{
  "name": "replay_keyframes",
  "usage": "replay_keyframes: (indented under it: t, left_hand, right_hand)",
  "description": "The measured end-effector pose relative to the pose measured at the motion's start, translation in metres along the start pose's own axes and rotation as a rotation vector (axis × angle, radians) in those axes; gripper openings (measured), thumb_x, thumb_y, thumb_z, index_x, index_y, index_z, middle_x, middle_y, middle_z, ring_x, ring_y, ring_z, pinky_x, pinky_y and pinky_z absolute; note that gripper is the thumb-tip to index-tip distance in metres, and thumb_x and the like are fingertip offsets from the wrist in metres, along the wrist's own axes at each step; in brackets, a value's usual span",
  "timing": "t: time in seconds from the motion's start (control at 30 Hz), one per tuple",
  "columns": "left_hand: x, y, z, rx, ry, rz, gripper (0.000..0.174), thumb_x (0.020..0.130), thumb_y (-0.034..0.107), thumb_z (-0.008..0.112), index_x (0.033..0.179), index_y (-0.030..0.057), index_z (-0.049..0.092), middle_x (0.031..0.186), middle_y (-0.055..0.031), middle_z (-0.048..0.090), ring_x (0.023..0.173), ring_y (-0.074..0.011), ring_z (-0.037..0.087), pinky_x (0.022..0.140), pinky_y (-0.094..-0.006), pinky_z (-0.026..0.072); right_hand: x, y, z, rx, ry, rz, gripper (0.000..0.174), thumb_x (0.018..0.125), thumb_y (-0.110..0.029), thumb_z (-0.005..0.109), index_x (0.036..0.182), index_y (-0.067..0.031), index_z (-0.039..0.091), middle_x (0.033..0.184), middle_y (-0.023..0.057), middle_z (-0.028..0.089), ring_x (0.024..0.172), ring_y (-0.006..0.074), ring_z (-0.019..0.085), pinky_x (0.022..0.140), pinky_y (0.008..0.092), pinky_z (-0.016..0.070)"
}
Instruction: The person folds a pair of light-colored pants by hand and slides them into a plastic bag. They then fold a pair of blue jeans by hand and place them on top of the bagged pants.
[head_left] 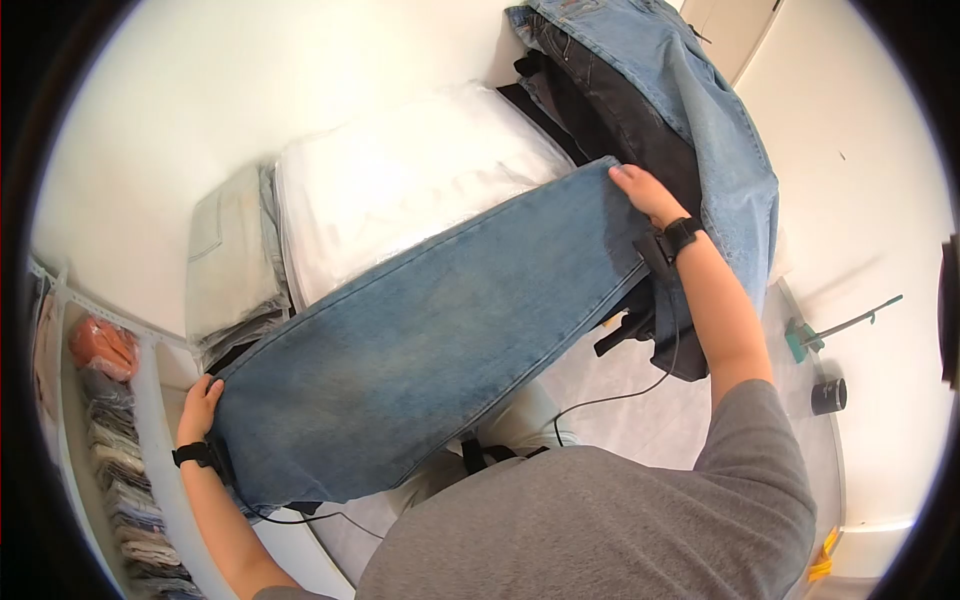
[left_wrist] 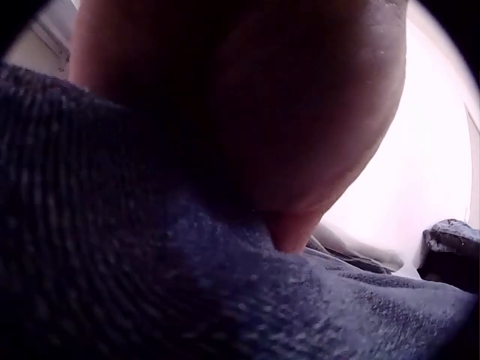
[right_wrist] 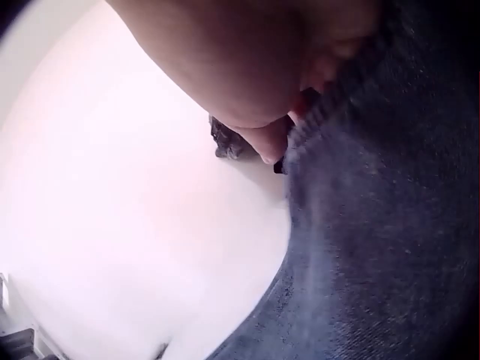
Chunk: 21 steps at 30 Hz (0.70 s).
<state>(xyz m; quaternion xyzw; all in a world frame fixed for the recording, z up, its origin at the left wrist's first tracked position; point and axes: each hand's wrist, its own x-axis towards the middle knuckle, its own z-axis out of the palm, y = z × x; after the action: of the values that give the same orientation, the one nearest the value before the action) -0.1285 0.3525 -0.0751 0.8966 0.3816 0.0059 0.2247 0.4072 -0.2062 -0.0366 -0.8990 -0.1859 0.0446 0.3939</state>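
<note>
A pair of blue jeans (head_left: 400,330), folded lengthwise into a long panel, is stretched at a slant in front of the person's body. At its lower left end the left hand (head_left: 200,405) grips the edge, thumb on top. The right hand (head_left: 645,195) pinches the upper right corner. Up close in the left wrist view, denim (left_wrist: 360,300) fills the lower part beneath the hand. The right wrist view shows thumb and fingers at a seamed edge of the denim (right_wrist: 390,225). Most fingers of both hands are hidden behind the cloth or the palm.
Behind the jeans lies a white stack in clear plastic (head_left: 420,170), beside folded pale jeans (head_left: 230,250). Light blue jeans (head_left: 740,170) and black trousers (head_left: 640,130) are heaped at right. Shelves of folded clothes (head_left: 125,480) stand left. A cable (head_left: 620,397) hangs near the right arm.
</note>
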Motion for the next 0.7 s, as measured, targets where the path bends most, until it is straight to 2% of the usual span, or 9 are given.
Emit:
replay_keyframes:
  t: [0.03, 0.07, 0.1, 0.17, 0.2, 0.37, 0.47, 0.57, 0.7]
  left_hand:
    - [-0.001, 0.007, 0.000, -0.001, -0.017, -0.059, 0.052, 0.092, 0.032, 0.054, 0.124, -0.0078, 0.048, 0.122, -0.0229, 0.055, 0.115, -0.0321, 0.051, 0.097, -0.0342, 0.0377]
    - [-0.003, 0.014, -0.003, -0.004, -0.047, -0.073, 0.052, 0.092, 0.032, 0.054, 0.126, -0.0068, 0.048, 0.128, -0.0238, 0.052, 0.121, -0.0336, 0.048, 0.100, -0.0350, 0.0360]
    - [-0.003, 0.013, -0.004, 0.000, -0.047, -0.076, 0.052, 0.092, 0.032, 0.054, 0.126, -0.0068, 0.048, 0.128, -0.0238, 0.052, 0.121, -0.0336, 0.048, 0.100, -0.0350, 0.0360]
    - [-0.003, 0.010, -0.004, -0.008, -0.061, -0.047, 0.053, 0.092, 0.032, 0.054, 0.126, -0.0075, 0.047, 0.128, -0.0237, 0.052, 0.120, -0.0335, 0.048, 0.101, -0.0348, 0.0356]
    - [-0.002, 0.007, -0.002, -0.003, -0.066, -0.050, 0.053, 0.092, 0.032, 0.054, 0.126, -0.0075, 0.047, 0.128, -0.0237, 0.052, 0.120, -0.0335, 0.048, 0.101, -0.0348, 0.0356]
    - [-0.006, 0.017, -0.003, -0.022, -0.042, -0.062, 0.055, 0.092, 0.035, 0.054, 0.127, -0.0076, 0.046, 0.126, -0.0234, 0.053, 0.119, -0.0326, 0.049, 0.100, -0.0346, 0.0362]
    - [-0.005, 0.016, -0.002, -0.011, -0.035, -0.040, 0.053, 0.093, 0.034, 0.053, 0.125, -0.0077, 0.047, 0.125, -0.0241, 0.053, 0.119, -0.0326, 0.049, 0.099, -0.0349, 0.0363]
    - [0.002, -0.003, -0.001, 0.048, 0.024, 0.023, 0.050, 0.093, 0.032, 0.053, 0.123, -0.0078, 0.049, 0.122, -0.0241, 0.055, 0.118, -0.0321, 0.050, 0.099, -0.0348, 0.0362]
    - [0.001, 0.017, -0.030, -0.029, 0.077, 0.043, 0.048, 0.093, 0.032, 0.052, 0.120, -0.0081, 0.051, 0.119, -0.0240, 0.057, 0.115, -0.0319, 0.052, 0.098, -0.0345, 0.0369]
  right_hand:
    - [0.001, 0.002, 0.008, -0.072, -0.020, 0.005, 0.048, 0.094, -0.038, 0.050, 0.116, 0.0050, 0.055, 0.108, 0.0137, 0.063, 0.103, 0.0225, 0.056, 0.093, 0.0292, 0.0388]
    - [0.004, 0.009, 0.014, -0.106, -0.021, 0.018, 0.056, 0.091, -0.042, 0.053, 0.117, 0.0073, 0.054, 0.113, 0.0194, 0.061, 0.107, 0.0271, 0.056, 0.093, 0.0322, 0.0403]
    - [0.006, 0.004, 0.014, -0.102, -0.024, 0.019, 0.056, 0.091, -0.042, 0.053, 0.117, 0.0073, 0.054, 0.113, 0.0194, 0.061, 0.107, 0.0271, 0.056, 0.093, 0.0322, 0.0403]
    - [0.013, -0.006, 0.010, -0.510, -0.223, 0.225, 0.068, 0.087, -0.049, 0.055, 0.120, 0.0103, 0.051, 0.120, 0.0245, 0.056, 0.110, 0.0302, 0.056, 0.091, 0.0357, 0.0425]
    - [0.013, -0.007, 0.013, -0.496, -0.173, 0.174, 0.067, 0.084, -0.050, 0.057, 0.110, 0.0111, 0.058, 0.112, 0.0280, 0.060, 0.105, 0.0375, 0.059, 0.087, 0.0387, 0.0451]
    - [0.013, -0.010, 0.010, -0.358, -0.155, 0.197, 0.071, 0.085, -0.050, 0.054, 0.117, 0.0138, 0.053, 0.114, 0.0268, 0.059, 0.106, 0.0365, 0.058, 0.088, 0.0374, 0.0448]
    - [0.019, 0.011, 0.003, -0.253, -0.249, 0.235, 0.064, 0.087, -0.046, 0.053, 0.114, 0.0117, 0.054, 0.111, 0.0273, 0.060, 0.104, 0.0379, 0.058, 0.088, 0.0399, 0.0449]
    - [0.010, 0.003, -0.001, -0.525, 0.215, -0.176, 0.040, 0.089, -0.039, 0.052, 0.092, 0.0009, 0.056, 0.094, 0.0271, 0.061, 0.093, 0.0428, 0.058, 0.078, 0.0479, 0.0462]
    - [-0.002, -0.053, -0.041, -0.546, 0.453, -0.179, 0.037, 0.091, -0.043, 0.049, 0.093, -0.0063, 0.054, 0.090, 0.0228, 0.063, 0.089, 0.0417, 0.060, 0.074, 0.0497, 0.0462]
